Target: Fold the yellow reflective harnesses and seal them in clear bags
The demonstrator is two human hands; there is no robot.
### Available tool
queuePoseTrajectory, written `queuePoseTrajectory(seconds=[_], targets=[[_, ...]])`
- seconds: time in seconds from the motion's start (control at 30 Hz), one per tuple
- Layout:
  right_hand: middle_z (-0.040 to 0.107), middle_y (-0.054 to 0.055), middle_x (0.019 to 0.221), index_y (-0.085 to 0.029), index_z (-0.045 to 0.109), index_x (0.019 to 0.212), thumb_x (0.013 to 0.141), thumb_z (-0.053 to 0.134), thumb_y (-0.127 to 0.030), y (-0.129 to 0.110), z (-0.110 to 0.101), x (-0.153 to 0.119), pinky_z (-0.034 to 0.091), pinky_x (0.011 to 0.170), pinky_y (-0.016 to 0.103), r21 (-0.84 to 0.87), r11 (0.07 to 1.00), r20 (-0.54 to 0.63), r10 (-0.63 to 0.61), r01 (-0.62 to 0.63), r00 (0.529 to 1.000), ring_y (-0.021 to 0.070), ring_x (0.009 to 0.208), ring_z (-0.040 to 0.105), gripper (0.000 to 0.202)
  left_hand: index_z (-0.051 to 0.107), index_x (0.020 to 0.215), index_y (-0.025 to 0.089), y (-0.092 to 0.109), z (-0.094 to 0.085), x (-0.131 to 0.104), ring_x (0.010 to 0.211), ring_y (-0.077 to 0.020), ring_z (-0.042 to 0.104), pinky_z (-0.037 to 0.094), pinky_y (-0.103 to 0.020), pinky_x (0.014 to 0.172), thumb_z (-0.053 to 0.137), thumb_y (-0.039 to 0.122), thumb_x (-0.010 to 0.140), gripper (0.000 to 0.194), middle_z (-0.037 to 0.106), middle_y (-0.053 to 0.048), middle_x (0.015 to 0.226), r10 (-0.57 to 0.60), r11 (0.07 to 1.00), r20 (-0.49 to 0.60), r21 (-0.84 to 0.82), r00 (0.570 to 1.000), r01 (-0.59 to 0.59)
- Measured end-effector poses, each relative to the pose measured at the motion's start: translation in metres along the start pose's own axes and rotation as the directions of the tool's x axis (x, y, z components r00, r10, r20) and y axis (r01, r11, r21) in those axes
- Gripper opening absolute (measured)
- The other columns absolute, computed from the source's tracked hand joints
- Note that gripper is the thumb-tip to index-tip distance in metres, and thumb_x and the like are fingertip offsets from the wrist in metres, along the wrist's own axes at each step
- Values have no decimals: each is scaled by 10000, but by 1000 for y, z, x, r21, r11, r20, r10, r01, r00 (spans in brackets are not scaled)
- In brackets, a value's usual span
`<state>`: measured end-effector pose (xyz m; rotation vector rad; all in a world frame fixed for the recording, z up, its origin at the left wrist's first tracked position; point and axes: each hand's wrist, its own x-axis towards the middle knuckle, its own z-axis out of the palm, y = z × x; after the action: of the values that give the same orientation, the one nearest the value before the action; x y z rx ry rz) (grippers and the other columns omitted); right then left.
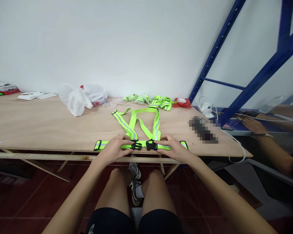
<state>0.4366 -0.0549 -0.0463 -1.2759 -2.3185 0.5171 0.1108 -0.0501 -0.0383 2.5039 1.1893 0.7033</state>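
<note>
A neon green reflective harness [132, 123] with grey stripes lies spread on the table, its waist strap along the front edge. My left hand [117, 148] grips the strap beside the black prong buckle half [136, 145]. My right hand [171, 148] holds the strap at the black socket buckle half [150, 145]. The two buckle halves are apart, facing each other with a small gap. Black sliders show near the strap's outer ends, the left one [97, 145] beyond my left hand and the right one [184, 145] beyond my right hand.
Along the wall lie white plastic bags [79, 99], bagged green straps [138, 98], a folded green harness [161, 102] and a red packet [182, 102]. A blurred dark object [203, 130] and a white cable [234, 139] are at right. Another person's hand [254, 126] is beyond the blue frame [256, 78].
</note>
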Motion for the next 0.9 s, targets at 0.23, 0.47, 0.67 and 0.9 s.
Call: queuePoseTrajectory(seconds=[0.23,0.47,0.67,0.9], targets=[[642,94,1326,-326,691,1290,894,692,-365,6,5,-1,483,1044,483,-54,997,-58,-53,49,997,303,1216,598,398,728,1199,220,-3,9,-2,1146,-285,633,500,-422,1017,707,344,870,352,632,-114,1250,-34,999,-77,-43,996,30],[666,90,1301,-314,688,1292,889,698,-357,10,11,-2,484,1037,496,-67,995,-94,-79,73,992,298,1201,607,405,667,1279,235,2,6,1,1170,-294,618,483,-450,1034,696,338,889,404,673,-101,1243,9,1000,-46,-16,999,-10],[679,91,1248,-301,702,1271,894,692,-331,3,4,0,521,1001,449,-37,990,-148,-142,138,979,278,1156,637,378,668,1219,217,3,2,6,1110,-272,634,500,-416,995,715,372,868,387,667,-101,1191,37,995,-137,-82,990,-49],[658,103,1281,-280,700,1275,912,662,-302,-2,11,7,520,1017,433,28,980,-246,-185,198,951,265,1183,630,366,672,1201,231,6,3,15,1073,-255,645,505,-385,961,723,382,862,375,660,-80,1154,32,988,-165,-143,986,-56]])
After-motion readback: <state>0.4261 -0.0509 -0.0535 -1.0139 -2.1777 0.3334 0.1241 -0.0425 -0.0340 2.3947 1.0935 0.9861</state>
